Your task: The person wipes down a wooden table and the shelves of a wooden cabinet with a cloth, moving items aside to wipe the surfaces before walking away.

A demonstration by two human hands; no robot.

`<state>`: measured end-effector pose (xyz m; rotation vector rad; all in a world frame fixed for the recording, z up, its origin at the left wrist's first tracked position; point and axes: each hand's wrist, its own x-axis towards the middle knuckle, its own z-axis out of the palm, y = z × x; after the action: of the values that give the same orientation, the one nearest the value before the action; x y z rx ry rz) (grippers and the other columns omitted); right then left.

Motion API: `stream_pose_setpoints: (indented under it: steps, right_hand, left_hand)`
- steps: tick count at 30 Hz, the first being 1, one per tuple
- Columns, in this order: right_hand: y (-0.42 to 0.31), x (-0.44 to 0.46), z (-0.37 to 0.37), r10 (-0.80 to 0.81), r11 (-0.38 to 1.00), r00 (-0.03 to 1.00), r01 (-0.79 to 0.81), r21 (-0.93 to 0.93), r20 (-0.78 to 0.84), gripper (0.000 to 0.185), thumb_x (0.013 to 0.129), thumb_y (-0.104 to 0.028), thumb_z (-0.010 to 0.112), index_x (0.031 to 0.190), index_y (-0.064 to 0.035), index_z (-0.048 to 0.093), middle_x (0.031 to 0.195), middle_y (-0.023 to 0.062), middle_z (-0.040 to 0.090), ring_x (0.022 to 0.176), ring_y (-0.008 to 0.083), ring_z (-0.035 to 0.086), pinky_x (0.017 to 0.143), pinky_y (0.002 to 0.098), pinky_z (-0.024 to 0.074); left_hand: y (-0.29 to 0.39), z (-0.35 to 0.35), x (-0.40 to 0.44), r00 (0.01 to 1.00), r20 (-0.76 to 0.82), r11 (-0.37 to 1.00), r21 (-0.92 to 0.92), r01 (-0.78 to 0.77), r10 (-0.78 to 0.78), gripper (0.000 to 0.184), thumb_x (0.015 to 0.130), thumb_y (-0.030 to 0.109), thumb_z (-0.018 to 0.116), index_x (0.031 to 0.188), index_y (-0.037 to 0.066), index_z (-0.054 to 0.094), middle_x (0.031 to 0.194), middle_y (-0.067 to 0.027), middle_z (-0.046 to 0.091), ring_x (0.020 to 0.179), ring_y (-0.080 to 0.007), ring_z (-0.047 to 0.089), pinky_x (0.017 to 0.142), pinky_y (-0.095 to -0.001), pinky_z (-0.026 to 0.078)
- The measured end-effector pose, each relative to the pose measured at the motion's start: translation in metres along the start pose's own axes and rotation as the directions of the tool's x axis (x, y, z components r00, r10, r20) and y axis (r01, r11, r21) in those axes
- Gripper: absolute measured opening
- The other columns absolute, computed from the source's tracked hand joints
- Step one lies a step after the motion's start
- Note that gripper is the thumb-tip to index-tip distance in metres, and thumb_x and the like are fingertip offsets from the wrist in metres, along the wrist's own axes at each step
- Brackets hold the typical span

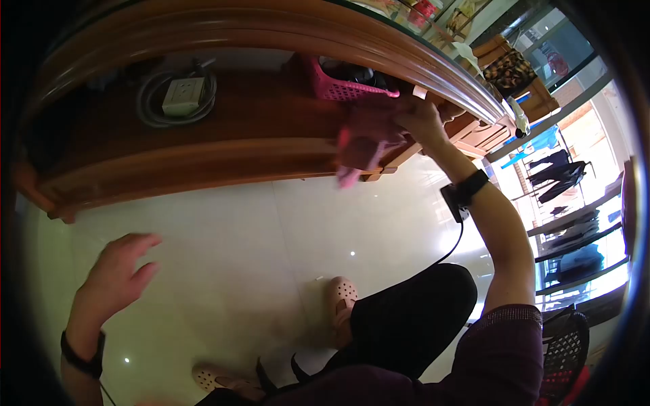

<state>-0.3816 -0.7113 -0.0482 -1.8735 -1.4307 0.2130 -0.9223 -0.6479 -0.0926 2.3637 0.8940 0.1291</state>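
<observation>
My right hand (pixel 423 124) is closed around a pinkish cloth (pixel 369 132), blurred by motion, which hangs over the front edge of a brown wooden cabinet shelf (pixel 271 122). Just behind the cloth, a pink perforated basket (pixel 342 86) with dark things in it sits on the shelf. Well away from the cabinet, my left hand (pixel 125 274) hovers over the floor at the lower left, holding nothing, its thumb apart from the fingers.
A white power socket block (pixel 183 96) with a coiled grey cable lies on the shelf's left part. The shiny tiled floor (pixel 230 223) spreads below, with my feet in beige perforated shoes (pixel 344 291). Clothes (pixel 558 172) hang at the far right.
</observation>
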Motion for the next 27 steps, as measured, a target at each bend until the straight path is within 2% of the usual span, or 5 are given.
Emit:
stream_pose_setpoints:
  steps: [9, 11, 15, 17, 27]
  right_hand:
    - [-0.137, -0.026, 0.097, -0.256, 0.684, 0.945, 0.029, 0.729, 0.204, 0.030, 0.072, -0.001, 0.063, 0.100, 0.0076, 0.059, 0.082, 0.0100, 0.065, 0.070, 0.0134, 0.063, 0.061, 0.0257, 0.0527]
    - [-0.126, -0.033, 0.109, -0.424, 0.777, 0.887, 0.251, 0.578, 0.185, 0.037, 0.068, -0.009, 0.070, 0.102, 0.0017, 0.059, 0.079, 0.0102, 0.065, 0.072, 0.0162, 0.064, 0.066, 0.0298, 0.0534]
    - [-0.054, -0.054, 0.161, -0.378, 0.850, 0.892, 0.228, 0.474, 0.249, 0.068, 0.077, -0.032, 0.069, 0.132, -0.0081, 0.036, 0.120, 0.0146, 0.053, 0.110, 0.0204, 0.051, 0.079, 0.0347, 0.0508]
    - [-0.074, -0.077, 0.145, -0.134, 0.403, 0.714, -0.595, 0.696, 0.688, 0.068, 0.081, -0.034, 0.064, 0.135, -0.0096, 0.030, 0.129, 0.0144, 0.042, 0.120, 0.0200, 0.041, 0.084, 0.0323, 0.0485]
    - [0.093, -0.100, 0.100, 0.446, 0.508, 0.864, -0.030, 0.861, -0.234, 0.025, 0.084, -0.011, 0.053, 0.106, -0.0019, 0.057, 0.092, 0.0026, 0.058, 0.082, 0.0095, 0.054, 0.071, 0.0238, 0.0472]
  left_hand:
    - [0.060, 0.110, 0.164, 0.969, -0.247, 0.762, -0.624, -0.172, 0.017, 0.062, 0.087, 0.018, 0.062, 0.137, 0.007, 0.028, 0.133, -0.0142, 0.045, 0.113, -0.0302, 0.053, 0.085, -0.0416, 0.050]
    - [0.050, 0.116, 0.175, 0.990, 0.109, 0.147, -0.982, 0.120, -0.085, 0.054, 0.091, 0.020, 0.055, 0.137, 0.009, 0.029, 0.134, -0.0114, 0.043, 0.112, -0.0258, 0.054, 0.083, -0.0372, 0.052]
    - [0.072, 0.114, 0.158, 0.974, -0.074, 0.272, -0.962, -0.014, -0.212, 0.039, 0.091, 0.032, 0.052, 0.124, 0.012, 0.045, 0.103, -0.0032, 0.059, 0.086, -0.0133, 0.061, 0.068, -0.0242, 0.049]
    - [0.089, 0.094, 0.151, 0.979, -0.063, 0.429, -0.903, 0.026, -0.192, 0.039, 0.088, 0.021, 0.056, 0.123, 0.007, 0.046, 0.097, -0.0024, 0.059, 0.078, -0.0081, 0.057, 0.064, -0.0212, 0.045]
    - [0.103, 0.015, 0.112, 0.995, -0.010, 0.990, -0.094, -0.104, 0.104, 0.056, 0.071, -0.006, 0.054, 0.127, 0.002, 0.048, 0.126, -0.0125, 0.055, 0.098, -0.0205, 0.059, 0.087, -0.0314, 0.044]
